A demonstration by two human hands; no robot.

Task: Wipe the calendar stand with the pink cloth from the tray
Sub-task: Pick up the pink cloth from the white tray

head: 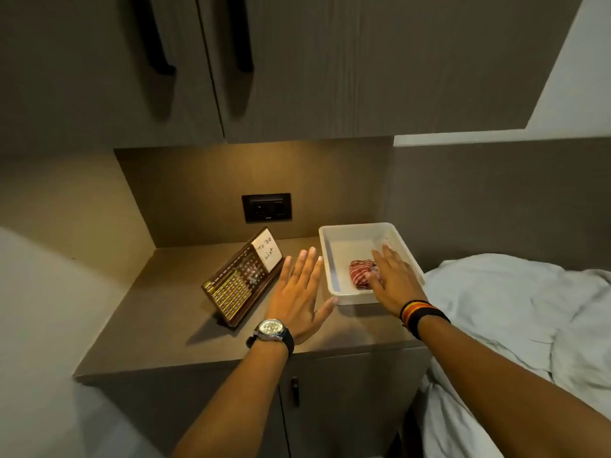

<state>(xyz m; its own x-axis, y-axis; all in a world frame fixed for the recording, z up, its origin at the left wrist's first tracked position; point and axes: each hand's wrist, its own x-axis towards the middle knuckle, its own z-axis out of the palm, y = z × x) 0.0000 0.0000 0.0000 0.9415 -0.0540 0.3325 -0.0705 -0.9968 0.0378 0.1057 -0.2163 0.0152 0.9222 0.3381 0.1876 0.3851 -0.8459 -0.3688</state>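
Observation:
A dark wooden calendar stand (pixel 236 284) with brass tiles and a white "To Do List" note leans back on the brown counter, left of centre. Right of it sits a white plastic tray (pixel 334 246) holding a crumpled pink striped cloth (pixel 360 272). My right hand (pixel 391 280) reaches over the tray with fingers spread flat, its thumb side resting against the cloth and covering the cloth's right part. My left hand (pixel 302 292), wearing a wristwatch, hovers flat and open above the counter between the stand and the tray, touching neither.
The counter (pixel 158 325) ends in walls at the back and left, with a black socket plate (pixel 266 207) behind. Cabinet doors (pixel 198 67) hang overhead. A bed with a rumpled white sheet (pixel 515 309) adjoins the right side. A cupboard door (pixel 347 391) lies below the front edge.

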